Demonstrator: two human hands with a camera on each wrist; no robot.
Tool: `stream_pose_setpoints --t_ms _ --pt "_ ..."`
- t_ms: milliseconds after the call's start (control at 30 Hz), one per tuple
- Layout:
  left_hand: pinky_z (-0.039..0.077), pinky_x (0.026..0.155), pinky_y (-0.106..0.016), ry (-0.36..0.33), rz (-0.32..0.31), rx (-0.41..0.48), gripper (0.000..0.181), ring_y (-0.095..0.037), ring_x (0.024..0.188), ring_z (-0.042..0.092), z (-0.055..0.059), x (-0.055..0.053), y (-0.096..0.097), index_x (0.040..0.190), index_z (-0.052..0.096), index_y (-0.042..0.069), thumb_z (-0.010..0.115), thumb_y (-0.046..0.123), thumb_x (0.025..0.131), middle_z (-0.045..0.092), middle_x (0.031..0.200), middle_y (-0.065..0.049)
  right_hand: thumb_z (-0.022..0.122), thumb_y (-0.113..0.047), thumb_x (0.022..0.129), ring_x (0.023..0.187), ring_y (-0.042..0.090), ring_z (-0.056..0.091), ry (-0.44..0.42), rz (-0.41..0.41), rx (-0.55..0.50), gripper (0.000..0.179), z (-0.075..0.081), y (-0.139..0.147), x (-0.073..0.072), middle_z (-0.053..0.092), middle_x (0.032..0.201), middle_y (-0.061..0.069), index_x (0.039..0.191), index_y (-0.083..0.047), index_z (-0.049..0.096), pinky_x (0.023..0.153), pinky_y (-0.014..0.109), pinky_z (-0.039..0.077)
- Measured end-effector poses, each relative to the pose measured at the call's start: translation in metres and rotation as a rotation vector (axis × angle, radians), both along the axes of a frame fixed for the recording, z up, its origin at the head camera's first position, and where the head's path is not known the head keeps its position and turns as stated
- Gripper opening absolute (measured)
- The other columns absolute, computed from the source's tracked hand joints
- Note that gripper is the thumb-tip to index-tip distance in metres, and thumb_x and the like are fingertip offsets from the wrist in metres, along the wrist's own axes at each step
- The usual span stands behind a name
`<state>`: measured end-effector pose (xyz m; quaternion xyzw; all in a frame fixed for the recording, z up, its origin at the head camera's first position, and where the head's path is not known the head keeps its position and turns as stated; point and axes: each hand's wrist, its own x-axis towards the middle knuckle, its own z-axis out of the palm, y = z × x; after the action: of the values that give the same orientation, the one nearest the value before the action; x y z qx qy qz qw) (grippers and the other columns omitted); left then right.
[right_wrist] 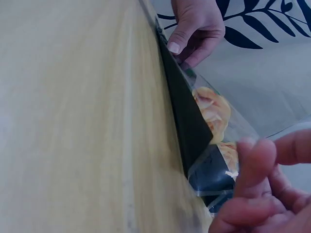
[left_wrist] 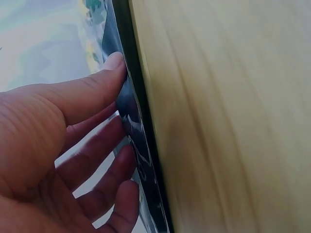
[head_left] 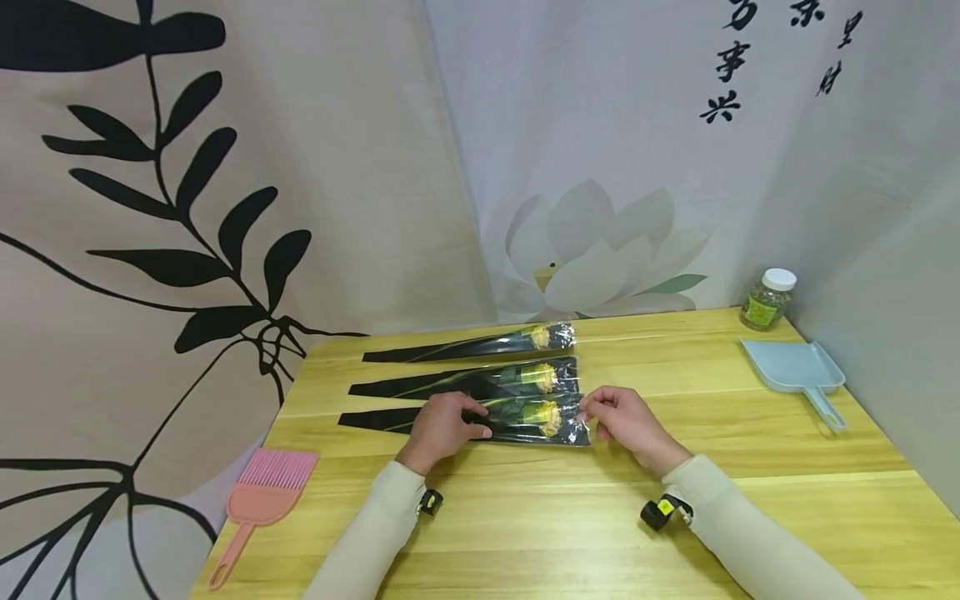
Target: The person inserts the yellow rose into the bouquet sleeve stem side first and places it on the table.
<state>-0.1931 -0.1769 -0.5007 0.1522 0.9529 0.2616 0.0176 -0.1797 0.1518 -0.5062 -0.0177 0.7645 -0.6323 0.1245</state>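
Note:
Three single yellow roses in black and clear sleeves lie in a stack of rows, blooms to the right, in the head view. My left hand [head_left: 444, 427] holds the nearest wrapped rose [head_left: 531, 414] partway along, thumb on its near edge; the left wrist view shows the thumb on the dark sleeve [left_wrist: 141, 141]. At the bloom end, my right hand [head_left: 626, 423] pinches the clear rim of that same sleeve. The right wrist view shows its bloom [right_wrist: 214, 114] and black backing. Behind lie the middle wrapped rose [head_left: 540, 377] and the far wrapped rose [head_left: 538, 337].
A pink brush [head_left: 262, 497] lies at the left edge of the wooden table [head_left: 540, 525]. On the right are a light blue dustpan [head_left: 793, 367] and a white-lidded jar [head_left: 768, 300]. Printed curtains [head_left: 360, 167] hang along the back.

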Motion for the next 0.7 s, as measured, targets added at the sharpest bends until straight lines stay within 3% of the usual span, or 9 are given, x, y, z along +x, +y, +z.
stream_pose_setpoints --t_ms 100,300,567,700 --pt "0.047 0.059 -0.028 -0.006 0.017 -0.005 0.026 -0.023 0.073 0.068 0.001 0.0 -0.003 0.107 0.085 0.022 0.091 0.033 0.084 0.076 0.127 -0.009 0.06 -0.011 0.105 0.061 0.013 0.056 -0.01 0.022 0.008 0.019 -0.001 0.001 0.0 0.076 0.104 0.015 0.11 0.004 0.07 0.053 0.026 0.051" --pt "0.06 0.079 -0.039 0.006 0.023 -0.035 0.028 -0.025 0.102 0.073 0.005 0.003 -0.009 0.107 0.085 0.021 0.093 0.032 0.082 0.077 0.123 -0.006 0.063 -0.014 0.105 0.067 0.015 0.061 -0.008 0.077 0.038 0.022 0.0 0.003 0.0 0.076 0.107 0.017 0.114 0.005 0.069 0.059 0.026 0.056" --pt "0.061 0.084 -0.042 -0.012 0.026 -0.021 0.031 -0.024 0.102 0.071 0.007 0.004 -0.011 0.109 0.084 0.02 0.093 0.031 0.082 0.077 0.121 -0.004 0.063 -0.019 0.106 0.073 0.027 0.066 0.011 0.091 0.086 0.023 0.009 0.01 -0.004 0.075 0.107 0.018 0.111 0.003 0.069 0.069 0.037 0.06" --pt "0.061 0.083 -0.041 -0.011 0.02 -0.007 0.033 -0.022 0.1 0.071 0.009 0.003 -0.012 0.112 0.084 0.02 0.092 0.034 0.083 0.077 0.119 -0.004 0.063 -0.023 0.107 0.074 0.031 0.068 0.058 0.093 0.157 0.028 0.017 0.014 -0.009 0.076 0.11 0.018 0.113 0.004 0.069 0.075 0.039 0.059"
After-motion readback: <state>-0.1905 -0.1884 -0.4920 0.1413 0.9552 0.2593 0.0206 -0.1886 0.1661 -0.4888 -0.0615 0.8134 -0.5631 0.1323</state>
